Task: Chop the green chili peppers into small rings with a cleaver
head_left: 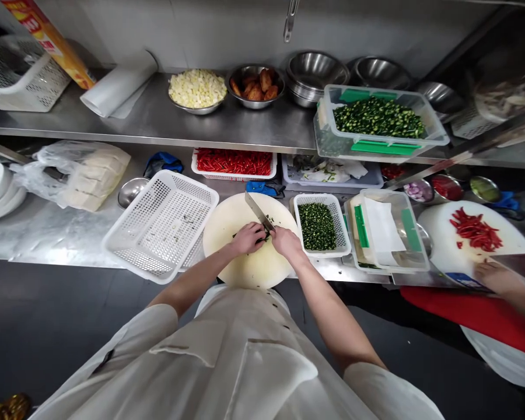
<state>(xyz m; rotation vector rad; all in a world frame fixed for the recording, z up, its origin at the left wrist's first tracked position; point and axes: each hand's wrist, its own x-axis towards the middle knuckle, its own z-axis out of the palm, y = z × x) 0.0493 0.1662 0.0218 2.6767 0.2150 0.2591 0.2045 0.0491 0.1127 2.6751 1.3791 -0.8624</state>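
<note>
A round, pale cutting board [231, 271] lies in front of me at the counter's edge. My right hand [285, 240] is closed around the handle of a knife [254, 208], whose blade points away and to the left. Beside the blade, my left hand [247, 238] has its fingers curled down on some dark green pieces [265, 238] on the board. Small green bits lie scattered behind the blade. To the right stands a white basket of chopped green pieces [317, 226]. On the left a larger white basket [157, 227] holds only a few small scraps.
A steel shelf [245, 129] behind holds bowls and a tub of chopped greens [378, 119]. Below it sits a tray of red chillies [234, 162]. Right of a lidded tub [389, 233], another person's hand [499, 277] works with a cleaver over red pieces.
</note>
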